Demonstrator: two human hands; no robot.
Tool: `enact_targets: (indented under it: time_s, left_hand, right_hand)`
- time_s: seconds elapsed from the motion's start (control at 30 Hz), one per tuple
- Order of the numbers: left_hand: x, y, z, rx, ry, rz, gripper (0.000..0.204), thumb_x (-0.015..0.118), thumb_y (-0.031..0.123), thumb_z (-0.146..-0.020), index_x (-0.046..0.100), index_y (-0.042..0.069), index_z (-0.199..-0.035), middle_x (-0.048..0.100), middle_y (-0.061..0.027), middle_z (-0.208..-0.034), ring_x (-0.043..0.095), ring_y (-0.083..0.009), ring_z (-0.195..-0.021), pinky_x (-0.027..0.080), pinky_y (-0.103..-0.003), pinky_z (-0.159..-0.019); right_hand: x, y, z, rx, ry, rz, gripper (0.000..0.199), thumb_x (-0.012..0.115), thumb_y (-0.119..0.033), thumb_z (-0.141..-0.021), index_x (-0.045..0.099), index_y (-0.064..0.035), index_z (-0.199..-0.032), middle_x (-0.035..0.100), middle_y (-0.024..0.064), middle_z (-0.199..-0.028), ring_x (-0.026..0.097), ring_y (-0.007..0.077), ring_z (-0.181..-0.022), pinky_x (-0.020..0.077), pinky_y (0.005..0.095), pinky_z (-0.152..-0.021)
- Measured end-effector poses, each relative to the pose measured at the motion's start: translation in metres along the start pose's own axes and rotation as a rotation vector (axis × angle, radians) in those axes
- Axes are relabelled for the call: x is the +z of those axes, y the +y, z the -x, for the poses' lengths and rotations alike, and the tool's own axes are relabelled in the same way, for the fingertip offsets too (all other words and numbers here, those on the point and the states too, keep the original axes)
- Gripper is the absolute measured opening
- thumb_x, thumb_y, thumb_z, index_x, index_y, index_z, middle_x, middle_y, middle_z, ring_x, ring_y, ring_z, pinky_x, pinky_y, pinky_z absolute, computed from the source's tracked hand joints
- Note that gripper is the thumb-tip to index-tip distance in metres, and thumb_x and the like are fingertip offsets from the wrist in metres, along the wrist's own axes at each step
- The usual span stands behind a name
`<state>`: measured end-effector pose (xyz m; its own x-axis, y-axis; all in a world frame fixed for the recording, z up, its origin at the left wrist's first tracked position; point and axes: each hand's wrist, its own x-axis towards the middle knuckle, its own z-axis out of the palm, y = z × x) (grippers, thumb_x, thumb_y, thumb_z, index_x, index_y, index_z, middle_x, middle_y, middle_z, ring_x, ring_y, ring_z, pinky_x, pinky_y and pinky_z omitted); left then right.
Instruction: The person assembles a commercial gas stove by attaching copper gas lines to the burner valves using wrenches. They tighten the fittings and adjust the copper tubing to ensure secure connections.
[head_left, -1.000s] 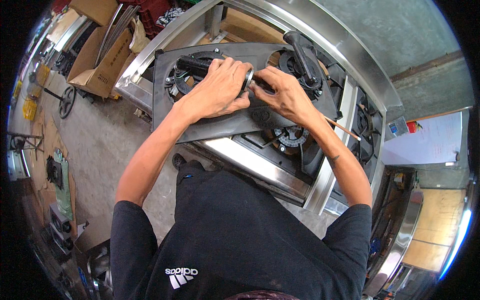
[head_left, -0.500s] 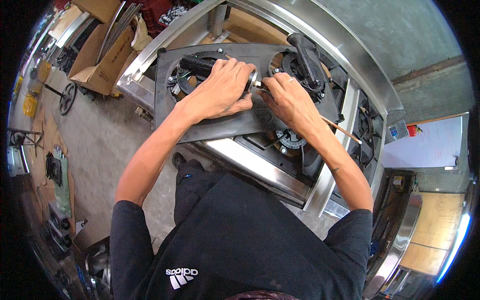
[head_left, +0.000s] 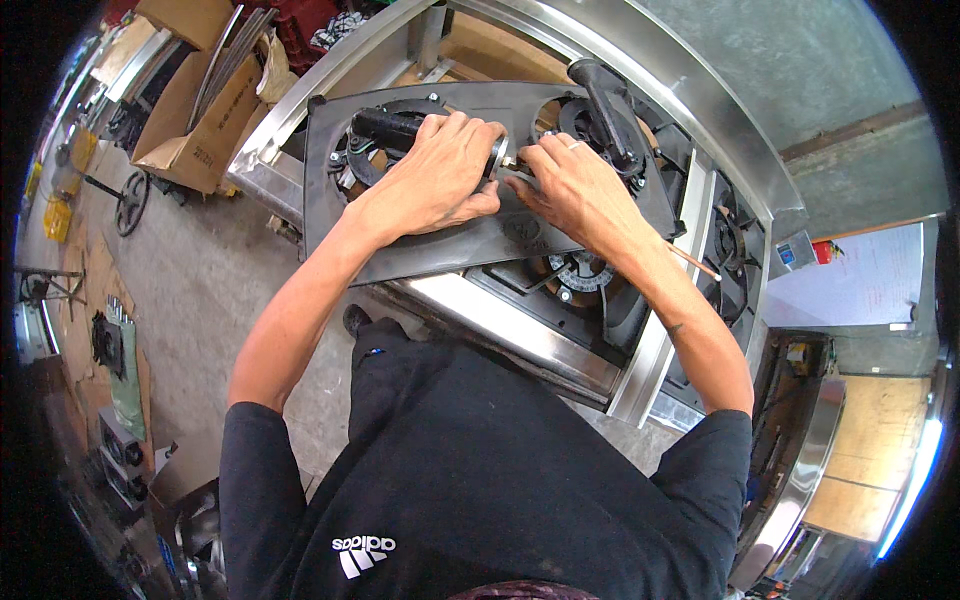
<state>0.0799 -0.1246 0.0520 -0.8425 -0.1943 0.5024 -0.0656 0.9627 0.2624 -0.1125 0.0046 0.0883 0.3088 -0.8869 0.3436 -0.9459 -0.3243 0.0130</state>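
Note:
My left hand is wrapped round a black burner tube, which lies across the left ring of a dark stove plate. A round metal collar shows at the tube's right end, beside my left fingers. Facing it, my right hand has its fingers closed on a small pale metal fitting, which meets the collar; the fingers hide most of it. From behind my right forearm a thin copper-coloured rod sticks out; I cannot tell whether it joins the fitting.
A second black burner tube rests at the plate's right opening. Beneath is a steel stove frame with further burners. A cardboard box stands on the floor at the left; a white board is at the right.
The view has shifted slightly. My right fingers have changed their pose a little around the fitting, and the rod behind my forearm shows less. My left hand keeps its grip.

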Motion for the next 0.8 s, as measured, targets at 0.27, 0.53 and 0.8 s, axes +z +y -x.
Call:
enact_targets:
  time_s: [0.27,0.53,0.8]
  left_hand:
    - [0.001,0.001,-0.001,0.014,0.005,-0.017,0.056,0.073,0.025,-0.086,0.052,-0.006,-0.128,0.059,-0.021,-0.114,0.056,-0.0361,-0.113,0.041,-0.047,-0.102]
    - [0.001,0.0,-0.001,-0.017,-0.026,-0.005,0.058,0.074,0.025,-0.086,0.051,-0.006,-0.13,0.059,-0.0215,-0.114,0.056,-0.0371,-0.114,0.041,-0.048,-0.103]
    - [0.0,0.0,-0.002,-0.028,-0.032,0.005,0.059,0.073,0.026,-0.085,0.052,-0.007,-0.13,0.061,-0.0236,-0.117,0.057,-0.0375,-0.114,0.041,-0.048,-0.103]
  right_hand:
    - [-0.008,0.025,-0.01,0.376,-0.313,-0.797,0.041,0.063,-0.035,-0.104,0.071,0.0051,-0.1,0.071,0.0199,-0.079,0.062,0.036,-0.066,0.0492,0.0451,-0.065]
    - [-0.002,0.004,-0.002,-0.041,-0.027,-0.037,0.027,0.072,-0.026,-0.096,0.064,0.0001,-0.097,0.063,0.0183,-0.092,0.066,0.0368,-0.092,0.053,0.0456,-0.082]
    - [-0.008,0.02,-0.008,0.128,-0.195,-0.422,0.032,0.067,-0.029,-0.101,0.071,0.0018,-0.095,0.063,0.02,-0.082,0.068,0.0337,-0.08,0.0512,0.0469,-0.072]
